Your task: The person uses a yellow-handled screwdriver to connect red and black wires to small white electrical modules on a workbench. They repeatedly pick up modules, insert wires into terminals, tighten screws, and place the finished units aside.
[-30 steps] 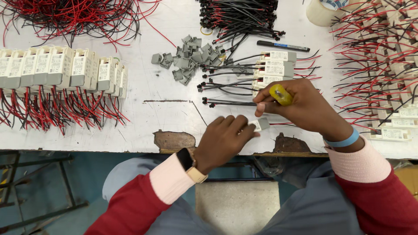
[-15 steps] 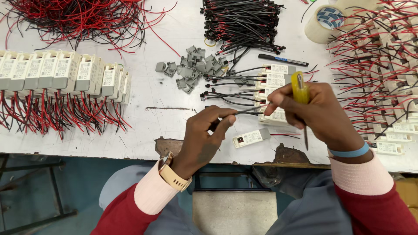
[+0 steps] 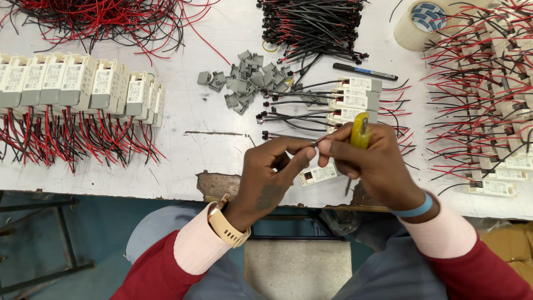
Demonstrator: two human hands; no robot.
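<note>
Above the near edge of the scuffed white worktable (image 3: 166, 161), the left hand (image 3: 272, 178) pinches the end of a thin black wire (image 3: 288, 137) between thumb and forefinger, closed tight on it. The right hand (image 3: 372, 161) meets it fingertip to fingertip (its other fingers are wrapped around a yellow-handled tool (image 3: 360, 130)). A small white rectangular module (image 3: 318, 174) lies on the table just under both hands. Grey plastic clips (image 3: 244, 83) sit heaped farther back.

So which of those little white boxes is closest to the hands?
The small white box lying alone at the table's front edge, right under the hands. The other white boxes sit farther back in stacks or rows with wires attached.
</note>
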